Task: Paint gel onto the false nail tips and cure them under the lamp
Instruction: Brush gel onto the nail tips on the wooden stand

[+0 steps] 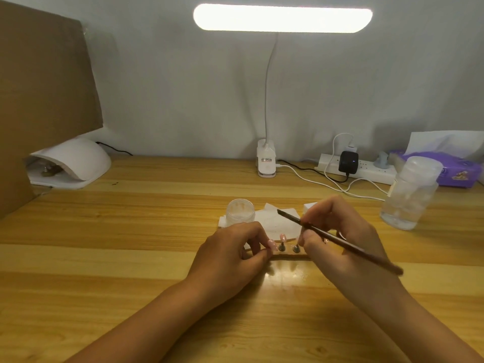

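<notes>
Nearest, both forearms are reaching in over the wooden table (131,231). The left hand (230,255) is curling its fingers and pinching what looks like a pink nail tip (272,244) between thumb and forefinger, at the left end of a low wooden strip (288,255). The right hand (340,247) is gripping a dark brush (337,238) laid across its fingers. The brush's far end is pointing up and away to the left and is touching no tip, so no gel is going on at this instant. The right fingertips are dipping toward the right one of two small metal stands (296,248) on the strip; whether they are touching it I cannot tell. The left stand is carrying a second tip (282,235), also pink. Just beyond, an open translucent jar (240,210) is sitting beside white wipes (272,221), and a clear pump bottle (408,195) is standing well to the right. Far left, the white curing lamp (70,163) is sheltering some small items, seemingly tips on stands already under it. I judge the work to be midway: some pieces are curing or cured, while the tips at hand are waiting on painting or on their turn in the lamp. At the back, a desk lamp (282,18) is shining above a power strip (366,172).
</notes>
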Tool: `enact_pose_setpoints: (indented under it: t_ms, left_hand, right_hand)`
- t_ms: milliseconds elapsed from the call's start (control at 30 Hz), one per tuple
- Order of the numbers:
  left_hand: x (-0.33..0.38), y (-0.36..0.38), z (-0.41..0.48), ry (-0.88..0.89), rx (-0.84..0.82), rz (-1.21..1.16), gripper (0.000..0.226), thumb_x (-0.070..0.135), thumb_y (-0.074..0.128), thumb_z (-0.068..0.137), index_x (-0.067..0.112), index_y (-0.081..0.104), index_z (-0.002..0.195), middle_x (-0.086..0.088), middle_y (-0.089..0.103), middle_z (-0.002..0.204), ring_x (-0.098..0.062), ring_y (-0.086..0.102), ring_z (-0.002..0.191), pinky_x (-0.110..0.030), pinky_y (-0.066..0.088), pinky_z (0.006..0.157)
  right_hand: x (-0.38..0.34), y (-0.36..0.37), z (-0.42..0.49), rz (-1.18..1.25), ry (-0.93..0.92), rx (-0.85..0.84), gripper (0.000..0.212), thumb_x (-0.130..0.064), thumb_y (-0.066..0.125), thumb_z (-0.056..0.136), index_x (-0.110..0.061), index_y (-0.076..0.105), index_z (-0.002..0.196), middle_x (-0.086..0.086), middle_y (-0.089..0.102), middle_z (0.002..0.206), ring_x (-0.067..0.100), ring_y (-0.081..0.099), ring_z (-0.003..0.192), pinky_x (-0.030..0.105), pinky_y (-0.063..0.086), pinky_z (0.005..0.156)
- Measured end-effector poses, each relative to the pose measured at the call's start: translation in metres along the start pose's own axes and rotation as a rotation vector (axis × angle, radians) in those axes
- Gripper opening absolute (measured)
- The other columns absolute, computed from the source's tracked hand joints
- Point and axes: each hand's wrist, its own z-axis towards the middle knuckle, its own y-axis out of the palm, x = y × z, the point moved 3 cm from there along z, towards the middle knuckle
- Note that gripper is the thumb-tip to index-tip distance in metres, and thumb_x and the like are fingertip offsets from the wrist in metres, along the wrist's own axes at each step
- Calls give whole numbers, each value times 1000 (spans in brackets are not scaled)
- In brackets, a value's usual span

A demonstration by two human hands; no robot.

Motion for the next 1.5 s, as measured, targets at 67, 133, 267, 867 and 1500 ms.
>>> enact_pose_setpoints:
  t_ms: [67, 133, 267, 867, 1500]
  left_hand:
    - [1, 0, 0, 6, 4, 17, 8, 36, 71, 85, 40, 64, 86, 24, 61, 80, 1, 54, 61, -20, 37, 58]
    - [1, 0, -1, 6, 7, 30, 7, 38, 70, 85, 39, 64, 88, 26, 60, 83, 2, 56, 63, -20, 38, 58]
    - [1, 0, -1, 1, 11, 53, 9, 40, 69, 85, 41, 61, 87, 25, 60, 81, 1, 56, 64, -21, 40, 58]
    - [1, 1, 0, -8, -3, 51, 8, 38, 69, 85, 39, 63, 89, 23, 61, 79, 2, 53, 62, -22, 36, 59]
    - [-3, 2, 2, -9, -3, 0, 12, 37, 70, 85, 46, 62, 87, 26, 60, 82, 1, 54, 62, -21, 38, 60]
  right_hand:
    - [-1, 1, -1, -53, -6, 2, 14, -14, 69, 80, -22, 59, 81, -9, 66, 74, 12, 66, 73, 27, 54, 62]
    - [-3, 2, -3, -128, -32, 23, 7, -22, 65, 74, -20, 58, 74, -8, 64, 66, 13, 63, 67, 32, 53, 57]
    - [-7, 6, -5, -239, -107, 15, 10, -23, 65, 68, -18, 57, 70, -17, 57, 59, 7, 57, 74, 23, 45, 67]
    - [0, 12, -7, -367, -210, -58, 9, -34, 55, 68, -25, 53, 72, -21, 55, 61, 5, 51, 84, 18, 35, 78]
    - [0, 11, -5, -186, -67, -50, 8, -21, 60, 76, -16, 55, 72, -5, 61, 57, 19, 60, 58, 32, 48, 69]
